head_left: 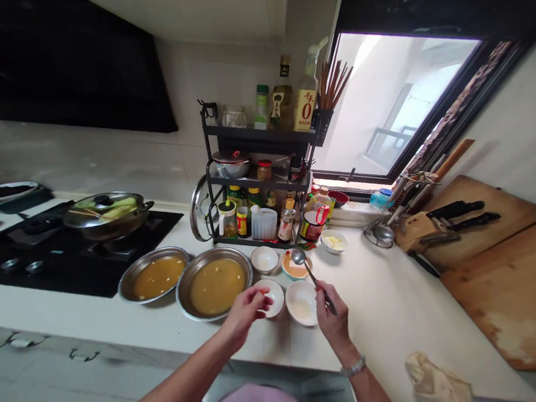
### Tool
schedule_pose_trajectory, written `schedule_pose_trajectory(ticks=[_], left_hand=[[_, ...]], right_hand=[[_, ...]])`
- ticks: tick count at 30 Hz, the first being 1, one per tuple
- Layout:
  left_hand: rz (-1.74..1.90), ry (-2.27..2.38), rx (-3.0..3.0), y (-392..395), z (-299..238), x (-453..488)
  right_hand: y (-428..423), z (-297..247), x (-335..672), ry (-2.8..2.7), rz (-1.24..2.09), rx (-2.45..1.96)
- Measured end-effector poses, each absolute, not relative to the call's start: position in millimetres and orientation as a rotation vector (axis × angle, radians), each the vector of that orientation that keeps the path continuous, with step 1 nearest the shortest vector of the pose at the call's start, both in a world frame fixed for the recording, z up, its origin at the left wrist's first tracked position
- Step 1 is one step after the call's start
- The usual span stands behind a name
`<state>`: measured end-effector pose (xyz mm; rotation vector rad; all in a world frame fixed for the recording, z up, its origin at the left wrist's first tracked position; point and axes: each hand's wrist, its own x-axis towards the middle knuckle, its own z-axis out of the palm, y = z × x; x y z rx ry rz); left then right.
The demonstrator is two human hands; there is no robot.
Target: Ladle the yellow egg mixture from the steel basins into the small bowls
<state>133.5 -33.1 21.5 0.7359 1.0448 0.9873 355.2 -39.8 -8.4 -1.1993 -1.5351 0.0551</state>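
Note:
My right hand (332, 316) grips the handle of a metal spoon (304, 266), whose bowl hovers over a small orange-rimmed bowl (293, 268). My left hand (247, 310) pinches the rim of a small white bowl (273, 297). Between the two hands stands another small white bowl (301, 303) holding something pale. Just left of my left hand sits a wide metal basin of yellow-brown liquid (215, 284), with a second such basin (155, 275) further left. Behind them are a white bowl (264, 259) and a small dish with yellow bits (334, 241).
A black rack of bottles and jars (259, 177) stands at the back. A lidded wok (106, 213) rests on the black hob (60, 252) to the left. Wooden boards (506, 270), a knife block (419, 227) and a crumpled cloth (434, 385) lie to the right.

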Motion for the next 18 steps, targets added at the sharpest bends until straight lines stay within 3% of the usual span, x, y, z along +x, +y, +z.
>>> schedule_pose_trajectory(ticks=[8,12,18], left_hand=[[1.382,1.634,0.457,-55,-40,-9],[1.384,1.67,0.336,-60,-54,-29],[1.362,1.663,0.345,-48,-67,-32]], right_hand=[[-30,-36,377,-1.489,0.293,-1.287],[-25,-46,377,-1.085,0.575,-1.4],[-17,-36,383,-0.712,0.663,-1.386]])
